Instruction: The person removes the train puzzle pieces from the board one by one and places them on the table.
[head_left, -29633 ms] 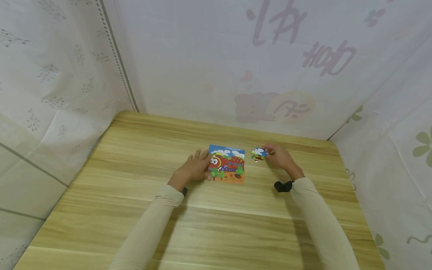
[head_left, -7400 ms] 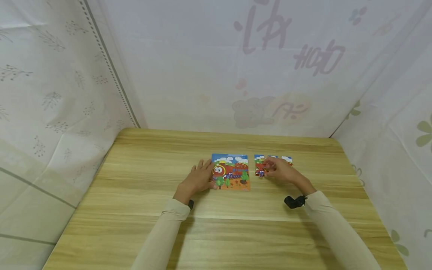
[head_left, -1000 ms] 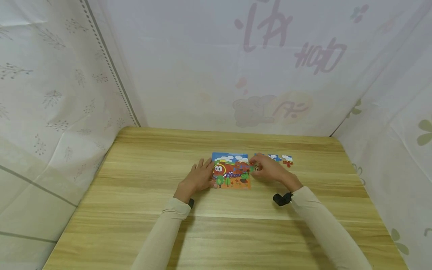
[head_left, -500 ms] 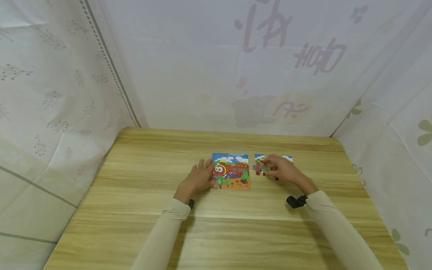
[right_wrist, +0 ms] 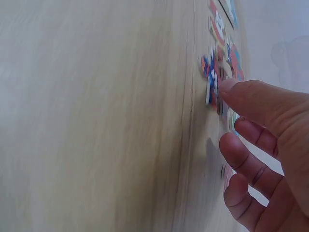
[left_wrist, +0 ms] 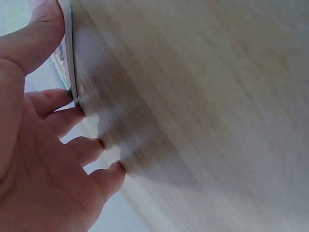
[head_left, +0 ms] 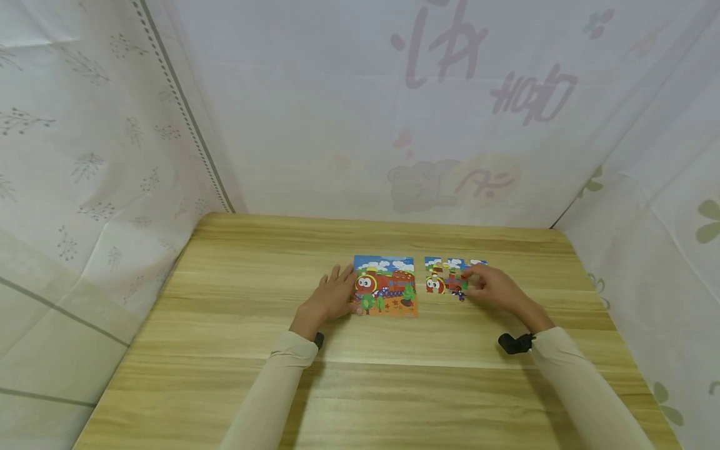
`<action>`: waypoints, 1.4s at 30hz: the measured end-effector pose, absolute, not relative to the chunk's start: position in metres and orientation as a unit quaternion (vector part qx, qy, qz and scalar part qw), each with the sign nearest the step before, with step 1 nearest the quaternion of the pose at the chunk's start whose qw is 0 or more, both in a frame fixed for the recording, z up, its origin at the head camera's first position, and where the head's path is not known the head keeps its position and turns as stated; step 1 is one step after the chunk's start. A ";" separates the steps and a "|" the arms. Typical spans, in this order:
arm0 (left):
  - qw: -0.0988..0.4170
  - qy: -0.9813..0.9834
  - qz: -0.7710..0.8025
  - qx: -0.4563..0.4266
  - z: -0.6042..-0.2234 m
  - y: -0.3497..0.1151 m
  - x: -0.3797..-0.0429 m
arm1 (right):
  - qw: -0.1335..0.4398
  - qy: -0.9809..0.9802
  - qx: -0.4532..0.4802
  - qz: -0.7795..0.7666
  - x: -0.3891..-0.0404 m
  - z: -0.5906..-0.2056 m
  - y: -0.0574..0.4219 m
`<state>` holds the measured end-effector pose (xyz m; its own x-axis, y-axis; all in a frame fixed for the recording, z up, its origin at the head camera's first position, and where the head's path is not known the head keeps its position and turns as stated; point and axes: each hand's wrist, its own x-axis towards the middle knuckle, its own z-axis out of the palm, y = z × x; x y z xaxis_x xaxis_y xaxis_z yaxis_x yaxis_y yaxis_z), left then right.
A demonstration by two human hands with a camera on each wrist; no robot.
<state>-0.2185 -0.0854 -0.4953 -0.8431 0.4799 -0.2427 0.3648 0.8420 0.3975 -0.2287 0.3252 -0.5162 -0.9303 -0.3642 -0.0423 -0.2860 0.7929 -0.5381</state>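
I log left hand (head_left: 330, 296), unclenched, at nine o'clock of picture card (head_left: 385, 285); right hand (head_left: 496, 289), grip unclear, three o'clock of puzzle pieces (head_left: 435, 284).

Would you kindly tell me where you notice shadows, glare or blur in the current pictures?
Head view: soft sheen on the table; left wrist view: dark shadow beside the left hand; right wrist view: blurred puzzle pieces, shadow near the right hand.

Picture card (head_left: 386, 285) blue, red, orange; puzzle pieces (head_left: 453, 281) blue, red; tabletop (head_left: 360, 375) yellowish, streaked
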 end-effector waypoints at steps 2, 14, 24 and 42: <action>0.168 0.945 0.171 0.223 -0.496 -0.085 -0.219 | 0.070 0.946 -0.170 -0.267 -0.227 -0.516 0.330; 0.166 0.946 0.170 0.223 -0.494 -0.085 -0.218 | 0.060 0.952 -0.154 -0.256 -0.221 -0.515 0.356; 0.167 0.944 0.173 0.224 -0.494 -0.086 -0.218 | 0.071 0.952 -0.138 -0.262 -0.215 -0.514 0.376; 0.162 0.945 0.171 0.224 -0.495 -0.085 -0.218 | 0.092 0.959 -0.138 -0.228 -0.216 -0.514 0.379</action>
